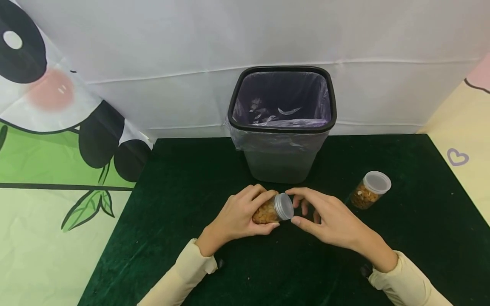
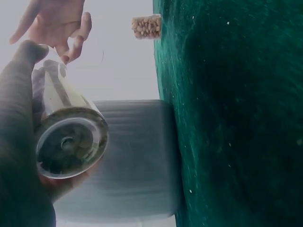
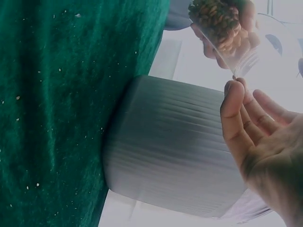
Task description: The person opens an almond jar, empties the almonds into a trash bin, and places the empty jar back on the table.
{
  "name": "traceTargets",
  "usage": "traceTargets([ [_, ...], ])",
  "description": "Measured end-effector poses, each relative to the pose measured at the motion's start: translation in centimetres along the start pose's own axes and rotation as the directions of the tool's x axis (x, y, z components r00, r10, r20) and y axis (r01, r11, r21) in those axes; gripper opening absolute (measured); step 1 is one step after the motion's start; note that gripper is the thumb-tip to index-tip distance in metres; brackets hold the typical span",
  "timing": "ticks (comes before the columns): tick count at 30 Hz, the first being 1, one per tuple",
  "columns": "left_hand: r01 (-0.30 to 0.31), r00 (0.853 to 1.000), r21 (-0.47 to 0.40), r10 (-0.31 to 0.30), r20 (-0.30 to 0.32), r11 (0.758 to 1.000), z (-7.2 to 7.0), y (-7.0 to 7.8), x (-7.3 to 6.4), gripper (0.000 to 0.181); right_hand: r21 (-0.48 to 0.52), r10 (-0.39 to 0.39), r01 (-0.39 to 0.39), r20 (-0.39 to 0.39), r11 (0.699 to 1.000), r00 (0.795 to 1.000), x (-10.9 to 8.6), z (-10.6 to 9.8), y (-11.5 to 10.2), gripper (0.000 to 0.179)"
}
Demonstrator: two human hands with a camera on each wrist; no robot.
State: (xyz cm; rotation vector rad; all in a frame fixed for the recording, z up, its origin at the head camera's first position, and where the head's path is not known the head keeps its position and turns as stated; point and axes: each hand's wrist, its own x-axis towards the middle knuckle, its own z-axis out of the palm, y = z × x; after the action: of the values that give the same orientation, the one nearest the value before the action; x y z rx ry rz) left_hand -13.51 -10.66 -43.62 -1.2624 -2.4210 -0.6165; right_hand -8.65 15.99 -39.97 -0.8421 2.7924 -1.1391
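A clear jar [image 1: 265, 212] with tan pieces inside and a greyish screw lid [image 1: 283, 206] lies tilted, its lid end toward the right. My left hand [image 1: 245, 212] wraps round its body, fingers over the top and thumb along the near side. The round base [image 2: 71, 144] faces the camera in the left wrist view. At the lid, my right hand [image 1: 325, 216] has index finger and thumb on opposite edges, pinching it lightly. Its other fingers hang bent beside the lid. In the right wrist view, thumb and index tips [image 3: 235, 87] meet the lid's edge.
A lined bin [image 1: 283, 163] with a black rim stands behind the hands, against a white backdrop. To the right, a second jar [image 1: 369, 191] with a pale lid and orange-brown contents stands on the dark green cloth [image 1: 183, 170]. Small pale specks dot the cloth.
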Motion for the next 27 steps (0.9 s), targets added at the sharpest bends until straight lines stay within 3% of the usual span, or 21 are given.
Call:
traceTargets([
  [11,-0.076,0.997,0.106,0.076,0.008,0.991,0.2,0.8,1.5,0.066,-0.060,0.045,-0.047,-0.030,0.997,0.999,0.0,0.5,0.4,0.056],
  [15,-0.098,0.995,0.099,0.099,-0.012,0.990,0.4,1.2,1.8,0.065,-0.047,0.027,-0.029,-0.047,0.998,0.999,0.0,0.7,0.5,0.052],
  [18,-0.096,0.995,0.031,0.097,-0.037,0.995,0.5,1.4,1.8,0.062,-0.016,-0.007,0.005,-0.071,1.000,0.997,-0.1,0.8,0.6,0.049],
  [21,-0.101,0.993,-0.091,0.096,-0.062,0.991,0.5,1.6,2.0,0.058,0.009,-0.065,0.066,-0.112,0.998,0.992,-0.1,0.8,0.6,0.047],
  [27,-0.108,0.994,-0.352,0.091,-0.064,0.930,0.7,2.1,2.3,0.053,0.006,-0.209,0.215,-0.204,0.977,0.956,-0.1,0.9,0.5,0.044],
])
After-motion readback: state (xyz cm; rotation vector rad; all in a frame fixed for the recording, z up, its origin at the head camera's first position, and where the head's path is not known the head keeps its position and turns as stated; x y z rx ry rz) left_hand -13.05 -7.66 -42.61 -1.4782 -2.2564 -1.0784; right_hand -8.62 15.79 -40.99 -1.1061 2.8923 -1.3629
